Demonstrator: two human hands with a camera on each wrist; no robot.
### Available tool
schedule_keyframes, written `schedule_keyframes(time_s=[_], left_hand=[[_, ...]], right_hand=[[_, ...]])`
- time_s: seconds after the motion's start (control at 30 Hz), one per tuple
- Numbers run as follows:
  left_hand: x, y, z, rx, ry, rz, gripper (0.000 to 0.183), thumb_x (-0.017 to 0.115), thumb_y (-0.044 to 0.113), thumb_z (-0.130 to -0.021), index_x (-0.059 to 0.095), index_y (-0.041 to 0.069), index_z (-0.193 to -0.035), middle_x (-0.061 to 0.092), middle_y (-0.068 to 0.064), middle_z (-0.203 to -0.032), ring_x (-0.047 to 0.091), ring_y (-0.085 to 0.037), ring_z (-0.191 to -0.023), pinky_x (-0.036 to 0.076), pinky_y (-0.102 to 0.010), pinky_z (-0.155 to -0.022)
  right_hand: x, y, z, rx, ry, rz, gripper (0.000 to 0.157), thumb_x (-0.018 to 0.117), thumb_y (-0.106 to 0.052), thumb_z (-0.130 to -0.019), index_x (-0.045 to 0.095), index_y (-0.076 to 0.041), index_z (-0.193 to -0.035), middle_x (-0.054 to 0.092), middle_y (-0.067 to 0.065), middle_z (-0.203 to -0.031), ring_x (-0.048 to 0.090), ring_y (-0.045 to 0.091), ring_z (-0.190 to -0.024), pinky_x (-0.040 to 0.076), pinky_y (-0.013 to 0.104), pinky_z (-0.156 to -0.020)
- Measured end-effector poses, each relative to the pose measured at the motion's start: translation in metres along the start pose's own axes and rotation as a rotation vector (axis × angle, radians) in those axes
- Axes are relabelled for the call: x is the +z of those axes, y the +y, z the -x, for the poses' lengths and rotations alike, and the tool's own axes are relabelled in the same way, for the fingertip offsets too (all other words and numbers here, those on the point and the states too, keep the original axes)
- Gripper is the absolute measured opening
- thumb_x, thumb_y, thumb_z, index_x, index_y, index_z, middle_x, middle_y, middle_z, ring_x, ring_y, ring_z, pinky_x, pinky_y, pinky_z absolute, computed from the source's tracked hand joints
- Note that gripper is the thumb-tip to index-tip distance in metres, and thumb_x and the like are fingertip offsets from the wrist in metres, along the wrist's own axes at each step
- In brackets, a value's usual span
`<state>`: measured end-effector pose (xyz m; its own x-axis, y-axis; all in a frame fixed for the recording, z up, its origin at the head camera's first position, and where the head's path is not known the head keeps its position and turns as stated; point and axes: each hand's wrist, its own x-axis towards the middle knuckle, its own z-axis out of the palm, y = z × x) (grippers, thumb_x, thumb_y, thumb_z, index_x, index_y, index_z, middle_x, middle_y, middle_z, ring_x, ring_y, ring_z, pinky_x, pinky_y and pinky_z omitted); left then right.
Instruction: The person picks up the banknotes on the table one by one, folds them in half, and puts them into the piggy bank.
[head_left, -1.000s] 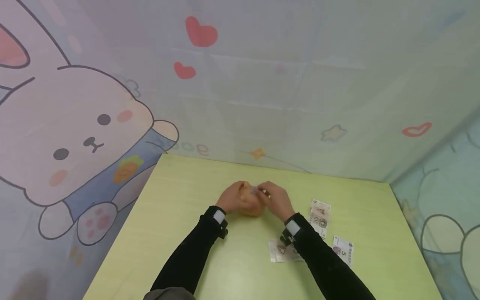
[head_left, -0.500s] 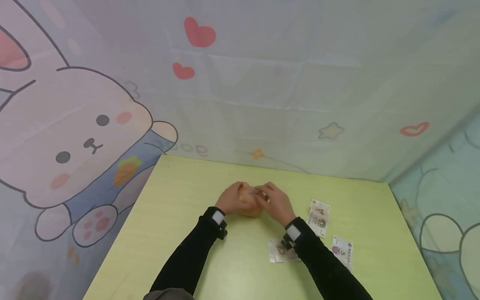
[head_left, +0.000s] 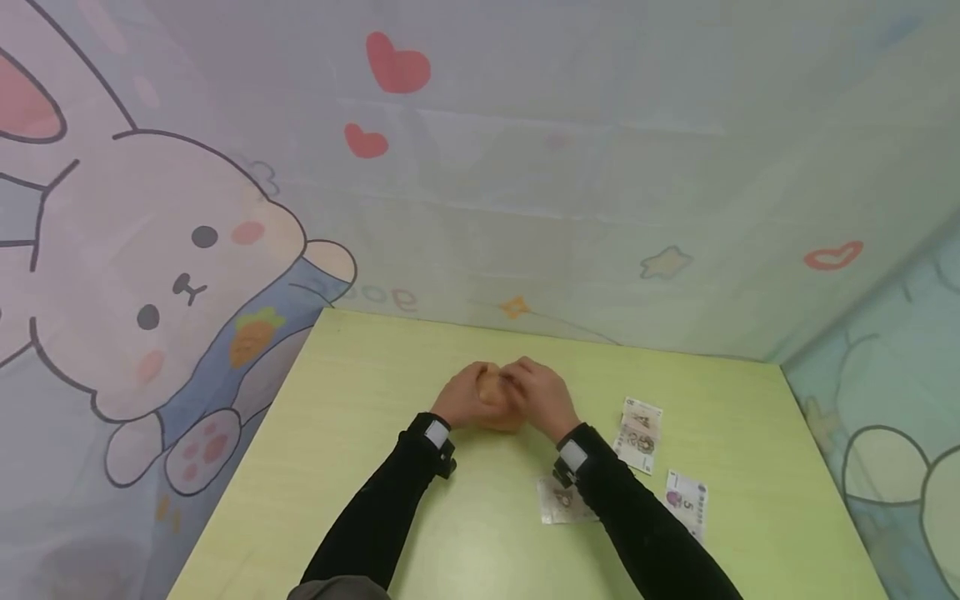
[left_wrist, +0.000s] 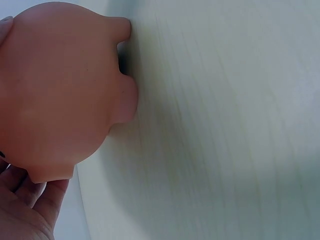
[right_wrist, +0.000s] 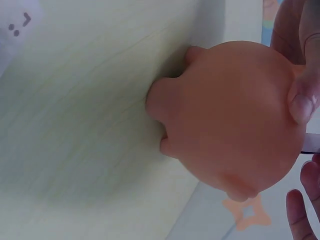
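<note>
As the head view shows, the left hand [head_left: 462, 398] clamps the piggy bank [head_left: 492, 387] over the bench [head_left: 375, 367], presumably to steady it. Left wrist: its feet [left_wrist: 124, 100] face the bench. Right wrist: a pale slip [right_wrist: 312, 143] shows at its top, near the right hand [right_wrist: 302, 210], whose grip I cannot tell.

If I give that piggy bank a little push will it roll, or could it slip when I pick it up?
The piggy bank probably won't roll while upright, since stubby feet show under its round body. Its smooth surface may be a bit slippery. It's likely stiff, as the wrist views show no obvious dent.
</note>
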<state>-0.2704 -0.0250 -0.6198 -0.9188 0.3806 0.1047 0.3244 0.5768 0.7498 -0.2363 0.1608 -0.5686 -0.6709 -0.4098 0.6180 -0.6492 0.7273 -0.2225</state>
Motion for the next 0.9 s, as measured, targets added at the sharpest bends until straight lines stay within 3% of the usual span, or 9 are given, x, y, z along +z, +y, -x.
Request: schedule_keyframes(time_s=[0.2,0.5,0.63,0.9], left_hand=[[0.001,0.0,-0.001,0.018,-0.003,0.001,0.094,0.075,0.066,-0.065,0.048,0.009,-0.136,0.057,-0.007,-0.127,0.058,-0.023,-0.109,0.048,-0.04,-0.09],[0.001,0.004,0.001,-0.023,-0.028,0.016,0.106,0.076,0.07,-0.061,0.044,0.007,-0.14,0.054,-0.01,-0.135,0.055,-0.026,-0.118,0.046,-0.042,-0.096],[0.001,0.006,0.002,-0.034,-0.033,0.015,0.111,0.074,0.074,-0.059,0.043,0.006,-0.141,0.053,-0.01,-0.137,0.053,-0.026,-0.121,0.045,-0.042,-0.097],[0.001,0.007,0.001,-0.023,-0.054,0.008,0.103,0.079,0.062,-0.066,0.041,0.004,-0.142,0.051,-0.012,-0.139,0.051,-0.027,-0.124,0.044,-0.042,-0.099]], right_hand=[[-0.003,0.004,0.014,0.048,-0.003,-0.037,0.012,0.07,-0.011,-0.087,0.071,-0.011,-0.099,0.062,0.002,-0.089,0.062,0.019,-0.077,0.053,0.033,-0.066],[-0.01,0.002,0.041,-0.025,-0.023,0.005,0.028,0.072,-0.021,-0.086,0.07,-0.011,-0.112,0.064,0.012,-0.108,0.06,0.025,-0.094,0.051,0.038,-0.077],[-0.013,0.0,0.045,-0.005,-0.034,0.007,0.029,0.069,-0.023,-0.088,0.069,-0.011,-0.115,0.063,0.011,-0.112,0.059,0.025,-0.096,0.051,0.038,-0.077],[-0.016,0.003,0.047,0.04,-0.04,0.006,0.029,0.07,-0.024,-0.088,0.07,-0.012,-0.114,0.063,0.009,-0.11,0.058,0.024,-0.1,0.051,0.038,-0.079]])
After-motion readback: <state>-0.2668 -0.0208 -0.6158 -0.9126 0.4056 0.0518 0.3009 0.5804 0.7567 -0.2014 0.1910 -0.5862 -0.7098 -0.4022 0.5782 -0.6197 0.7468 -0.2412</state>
